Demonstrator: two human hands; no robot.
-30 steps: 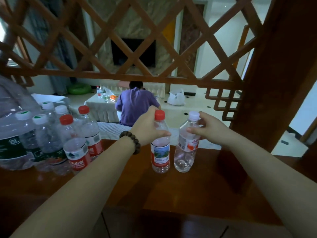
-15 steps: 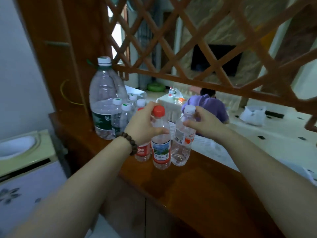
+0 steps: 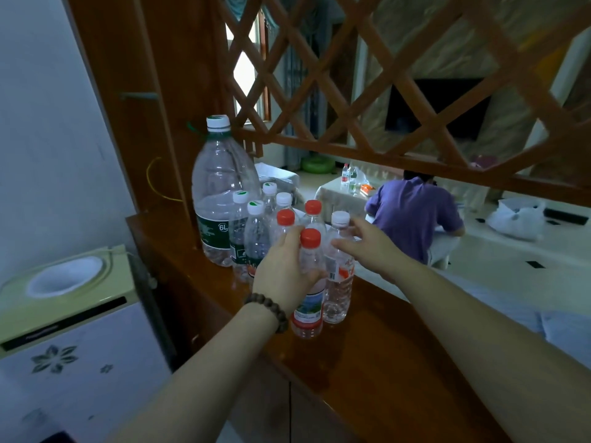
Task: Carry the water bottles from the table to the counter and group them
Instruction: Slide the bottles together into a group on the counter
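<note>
Big bottle (image 3: 220,193), label "6L"

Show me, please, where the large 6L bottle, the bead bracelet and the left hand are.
Large 6L bottle (image 3: 220,183): head view, on its clear upper body.
Bead bracelet (image 3: 271,310): head view, on the beads at the wrist.
Left hand (image 3: 283,271): head view, on its back.

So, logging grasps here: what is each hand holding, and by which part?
Left hand grips the red-capped clear plastic bottle around its upper body. Right hand holds nothing, fingers straight beside the white-capped clear bottle.
</note>
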